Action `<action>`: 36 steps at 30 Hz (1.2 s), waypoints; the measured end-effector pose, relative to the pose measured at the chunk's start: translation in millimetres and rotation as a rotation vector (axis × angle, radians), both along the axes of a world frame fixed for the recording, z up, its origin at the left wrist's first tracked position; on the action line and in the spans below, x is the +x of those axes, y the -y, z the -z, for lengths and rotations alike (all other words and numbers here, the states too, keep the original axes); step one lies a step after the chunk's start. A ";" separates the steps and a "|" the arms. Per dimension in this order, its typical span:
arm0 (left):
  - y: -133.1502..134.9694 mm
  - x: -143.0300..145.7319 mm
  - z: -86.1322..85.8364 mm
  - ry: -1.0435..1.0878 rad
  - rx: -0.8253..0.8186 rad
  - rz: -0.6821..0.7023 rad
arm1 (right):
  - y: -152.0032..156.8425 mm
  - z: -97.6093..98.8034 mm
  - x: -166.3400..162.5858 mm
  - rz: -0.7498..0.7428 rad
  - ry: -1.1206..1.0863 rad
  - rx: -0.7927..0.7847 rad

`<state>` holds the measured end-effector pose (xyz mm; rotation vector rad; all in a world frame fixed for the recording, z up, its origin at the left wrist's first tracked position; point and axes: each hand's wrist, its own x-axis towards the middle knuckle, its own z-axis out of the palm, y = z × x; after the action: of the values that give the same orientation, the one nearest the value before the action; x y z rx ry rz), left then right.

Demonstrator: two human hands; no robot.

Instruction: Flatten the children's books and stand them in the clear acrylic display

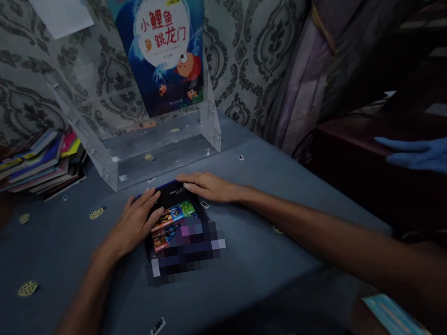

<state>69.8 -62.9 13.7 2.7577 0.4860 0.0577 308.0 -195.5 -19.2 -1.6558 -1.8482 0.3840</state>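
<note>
A dark book [169, 199] with small colourful pictures on its cover lies flat on the table in front of me. Its near part is blurred by a pixel patch. My left hand [141, 220] rests palm down over the book's left side, fingers stretched out across the cover. On the far right corner lies my right hand [207, 186], its fingers flat and pointing left. Neither hand wraps round the book. Just beyond stands a clear acrylic rack [162, 157], with a blue picture book [172, 85] with a fish on its cover upright in it.
A stack of books [42, 162] sits at the left back of the table [263, 257], which has a blue-grey patterned cloth. Patterned wallpaper and a tied curtain [298, 76] are behind. A blue glove-like shape [438, 156] shows at the right, beyond the table edge.
</note>
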 end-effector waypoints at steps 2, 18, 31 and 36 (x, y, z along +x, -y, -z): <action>3.0 4.6 -1.4 -0.026 0.026 0.018 | 0.6 -2.7 0.3 0.011 -0.035 0.004; 37.2 43.5 5.6 -0.033 0.173 0.372 | 0.5 -6.6 -6.3 0.072 0.035 -0.034; 107.7 4.6 -3.8 0.022 -0.132 0.553 | -1.3 7.6 -1.5 0.040 0.075 0.007; 75.4 8.7 -12.5 0.168 -0.485 0.401 | -2.1 9.5 -2.2 0.041 0.109 -0.006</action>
<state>78.6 -138.3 26.2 2.2943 -0.0963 0.0631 305.8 -193.4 -28.7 -1.7463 -1.8902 0.2875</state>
